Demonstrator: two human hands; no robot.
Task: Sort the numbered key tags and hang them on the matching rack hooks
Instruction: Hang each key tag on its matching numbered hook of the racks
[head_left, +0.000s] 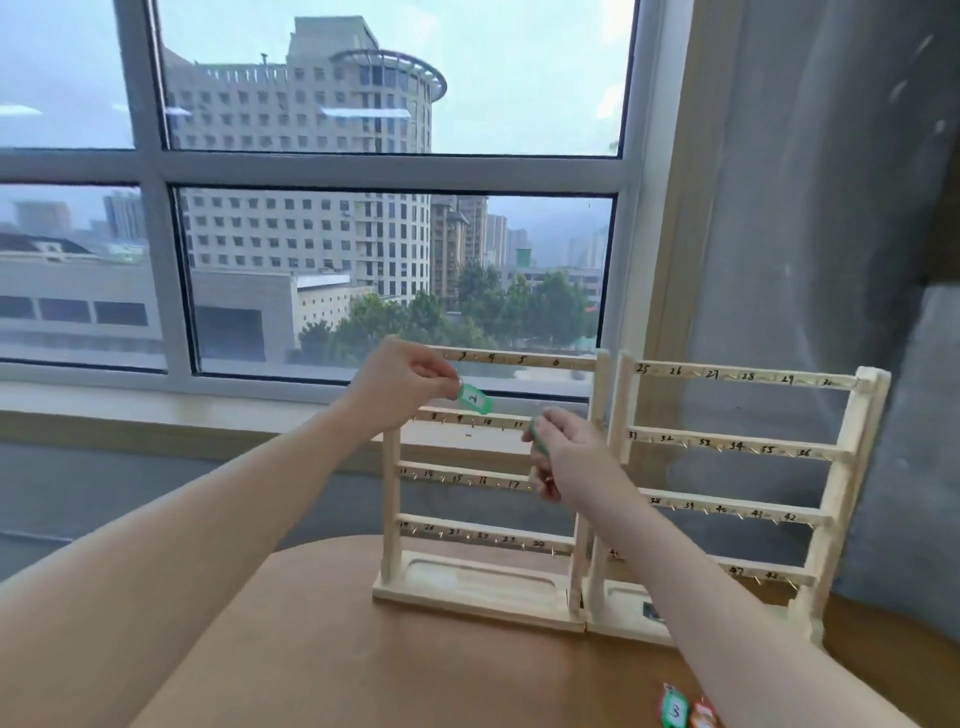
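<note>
My left hand (400, 384) pinches a green key tag (474, 398) marked 2 by its ring, just under the top rail of the left wooden rack (393, 499). That rack's rails carry hooks numbered up to 24. My right hand (566, 457) is raised in front of the rack's right post, fingers curled round another green tag (537, 439) that is mostly hidden. A second wooden rack (841, 467), numbered from 25 upward, stands to the right. On the table near the bottom edge lie a green tag (674, 709) marked 3 and a red tag (705, 716).
Both racks stand at the far edge of a round wooden table (415, 665). Behind them is a window sill (156, 405) and a large window. A grey curtain (831, 208) hangs at the right.
</note>
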